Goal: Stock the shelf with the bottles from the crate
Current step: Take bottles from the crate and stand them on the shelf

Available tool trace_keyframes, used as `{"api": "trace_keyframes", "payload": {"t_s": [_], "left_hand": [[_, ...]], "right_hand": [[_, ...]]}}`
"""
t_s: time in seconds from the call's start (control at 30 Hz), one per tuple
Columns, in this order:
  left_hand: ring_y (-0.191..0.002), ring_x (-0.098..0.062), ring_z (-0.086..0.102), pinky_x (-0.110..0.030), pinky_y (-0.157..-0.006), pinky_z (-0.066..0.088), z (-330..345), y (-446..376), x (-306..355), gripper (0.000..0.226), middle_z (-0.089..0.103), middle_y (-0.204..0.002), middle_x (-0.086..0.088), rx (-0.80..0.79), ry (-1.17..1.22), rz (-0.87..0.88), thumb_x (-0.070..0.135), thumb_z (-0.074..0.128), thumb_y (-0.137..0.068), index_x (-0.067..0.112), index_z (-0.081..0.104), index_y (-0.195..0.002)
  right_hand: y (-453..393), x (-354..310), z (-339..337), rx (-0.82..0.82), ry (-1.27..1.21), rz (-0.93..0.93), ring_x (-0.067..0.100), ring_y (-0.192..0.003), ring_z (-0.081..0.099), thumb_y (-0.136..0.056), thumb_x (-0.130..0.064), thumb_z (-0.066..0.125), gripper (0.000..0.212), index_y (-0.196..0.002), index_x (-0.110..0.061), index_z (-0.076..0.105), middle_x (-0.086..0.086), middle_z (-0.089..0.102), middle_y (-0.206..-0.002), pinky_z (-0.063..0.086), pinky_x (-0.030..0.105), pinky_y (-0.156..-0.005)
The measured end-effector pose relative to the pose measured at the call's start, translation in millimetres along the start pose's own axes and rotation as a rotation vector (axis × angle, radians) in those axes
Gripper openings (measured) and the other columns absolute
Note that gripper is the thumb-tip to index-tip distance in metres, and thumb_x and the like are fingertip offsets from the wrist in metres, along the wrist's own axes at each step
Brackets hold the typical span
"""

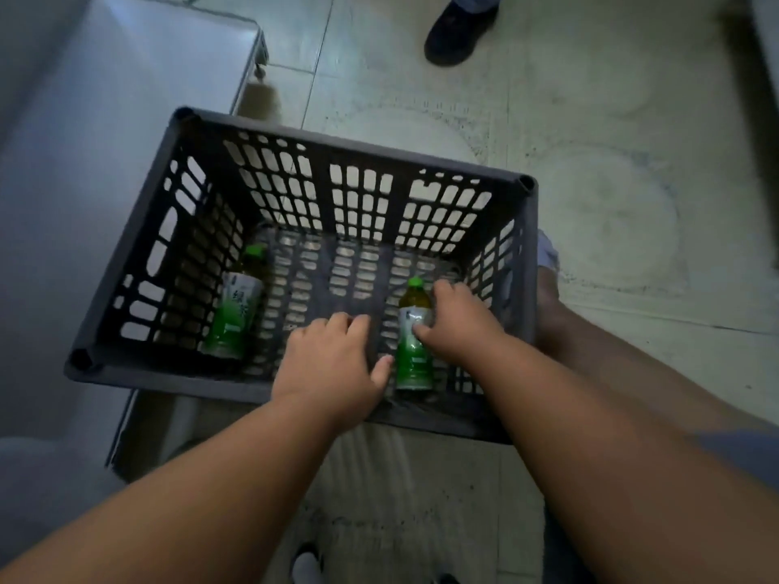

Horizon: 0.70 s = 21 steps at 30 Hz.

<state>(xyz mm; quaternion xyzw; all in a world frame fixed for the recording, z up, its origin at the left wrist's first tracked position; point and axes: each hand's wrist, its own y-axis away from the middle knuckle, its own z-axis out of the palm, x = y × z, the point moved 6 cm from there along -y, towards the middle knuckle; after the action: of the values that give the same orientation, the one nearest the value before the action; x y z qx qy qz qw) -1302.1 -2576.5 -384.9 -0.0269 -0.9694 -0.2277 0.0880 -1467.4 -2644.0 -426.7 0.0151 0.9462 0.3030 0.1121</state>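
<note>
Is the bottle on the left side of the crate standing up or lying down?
Lying down. The left bottle rests on its side on the crate floor, green cap toward the far wall, label facing up. Neither hand touches it.

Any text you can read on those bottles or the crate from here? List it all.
Left bottle: large characters on the white label, likely "绿茶", blurred, so uncertain.
Right bottle: label print too small and partly covered by the right hand; unreadable.
Crate: no text visible.
</note>
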Motion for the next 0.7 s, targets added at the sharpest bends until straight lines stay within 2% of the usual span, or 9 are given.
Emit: {"api": "trace_keyframes", "payload": {"t_s": [0.13, 0.27, 0.33, 0.4, 0.57, 0.7], "left_hand": [[-0.123, -0.024, 0.048, -0.042, -0.103, 0.037, 0.4, -5.8, 1.0, 0.063, 0.053, -0.134, -0.001, 0.008, 0.001, 0.02, 0.058, 0.039, -0.092, 0.023, 0.038, -0.144], [-0.133, -0.026, 0.04, -0.042, -0.109, 0.032, 3.6, -9.1, 0.1, 0.074, 0.042, -0.147, -0.005, -0.019, -0.003, 0.042, 0.056, 0.036, -0.093, 0.017, 0.023, -0.155], [-0.137, -0.025, 0.036, -0.041, -0.112, 0.03, 3.8, -10.5, -1.4, 0.076, 0.037, -0.152, -0.005, -0.014, -0.004, 0.039, 0.056, 0.035, -0.094, 0.015, 0.019, -0.156], [-0.139, -0.025, 0.033, -0.041, -0.114, 0.027, 4.7, -9.9, -0.8, 0.076, 0.034, -0.154, -0.006, -0.016, -0.007, 0.042, 0.055, 0.034, -0.095, 0.015, 0.018, -0.157], [-0.14, -0.023, 0.033, -0.039, -0.116, 0.027, 5.3, -11.8, -1.1, 0.075, 0.036, -0.154, -0.005, -0.021, -0.001, 0.069, 0.055, 0.034, -0.095, 0.015, 0.021, -0.156], [-0.143, -0.024, 0.031, -0.039, -0.118, 0.023, 1.3, -6.1, 0.2, 0.079, 0.034, -0.157, -0.005, -0.024, 0.003, 0.07, 0.058, 0.036, -0.095, 0.014, 0.018, -0.157]], "right_hand": [[-41.8, 5.4, 42.6, -0.13, -0.123, 0.136, 0.033, -0.111, 0.059, -0.081, -0.049, 0.071, 0.072, -0.136, -0.013, 0.044, 0.015, 0.055, -0.129, 0.052, 0.038, -0.089], [-70.4, 7.6, 73.6, -0.115, -0.202, 0.281, 0.036, -0.131, 0.046, -0.077, -0.052, 0.076, 0.094, -0.149, -0.013, 0.03, 0.016, 0.041, -0.146, 0.045, 0.043, -0.102], [-79.3, 14.3, 85.6, -0.103, -0.256, 0.359, 0.04, -0.132, 0.043, -0.08, -0.044, 0.077, 0.096, -0.152, -0.012, 0.023, 0.019, 0.036, -0.148, 0.043, 0.045, -0.103], [-86.1, 23.3, 93.4, -0.115, -0.352, 0.403, 0.042, -0.13, 0.045, -0.081, -0.032, 0.077, 0.092, -0.15, -0.012, 0.02, 0.021, 0.04, -0.146, 0.042, 0.045, -0.103], [-79.2, 20.0, 76.7, -0.1, -0.43, 0.358, 0.037, -0.116, 0.057, -0.073, -0.03, 0.085, 0.082, -0.137, -0.019, 0.035, 0.015, 0.055, -0.13, 0.049, 0.044, -0.093], [-44.4, -10.4, 16.0, -0.011, -0.566, 0.128, 0.026, -0.096, 0.061, -0.071, -0.026, 0.087, 0.073, -0.125, -0.021, 0.038, 0.004, 0.056, -0.106, 0.05, 0.037, -0.078]]}}
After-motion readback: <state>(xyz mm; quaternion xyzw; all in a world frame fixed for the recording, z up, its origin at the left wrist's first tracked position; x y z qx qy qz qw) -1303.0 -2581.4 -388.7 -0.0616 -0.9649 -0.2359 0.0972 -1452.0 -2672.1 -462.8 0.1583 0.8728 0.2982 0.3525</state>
